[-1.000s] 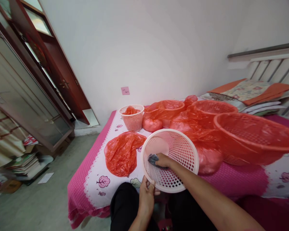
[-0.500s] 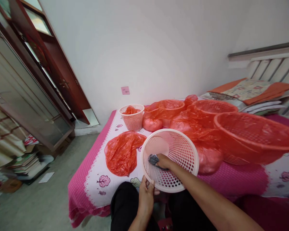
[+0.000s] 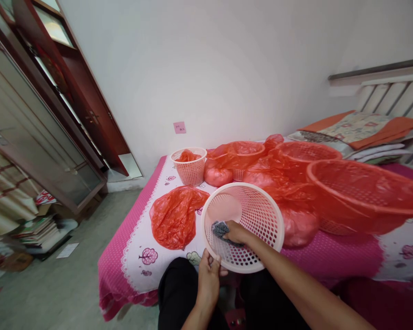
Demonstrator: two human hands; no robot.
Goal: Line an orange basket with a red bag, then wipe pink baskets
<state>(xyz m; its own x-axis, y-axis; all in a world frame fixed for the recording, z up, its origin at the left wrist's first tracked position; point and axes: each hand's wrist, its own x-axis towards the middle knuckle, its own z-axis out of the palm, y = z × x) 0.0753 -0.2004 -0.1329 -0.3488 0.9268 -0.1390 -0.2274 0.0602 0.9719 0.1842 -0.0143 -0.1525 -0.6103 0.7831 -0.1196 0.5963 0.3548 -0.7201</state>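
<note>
A pale pink perforated plastic basket (image 3: 261, 211) tilts toward me at the bed's edge, over my knees. My left hand (image 3: 209, 272) grips its lower left rim, thumb on the near side and some fingers behind. Reaching inside, my right hand (image 3: 237, 232) presses a dark grey cloth (image 3: 220, 228) against the basket's inner wall; the fingertips are partly hidden by the cloth. Left of the basket, a crumpled red plastic bag (image 3: 175, 217) lies on the bedsheet.
Behind stand a small pink basket (image 3: 191, 172) with red plastic inside and several baskets covered in red bags, one large basket (image 3: 361, 192) at right. Folded bedding (image 3: 361, 130) lies at the back right. The bed (image 3: 134, 256) has a pink-edged sheet; books (image 3: 37, 231) sit on the floor.
My right hand and the cloth shift very slightly within the basket. My left hand keeps its hold on the rim, and the view tilts a little.
</note>
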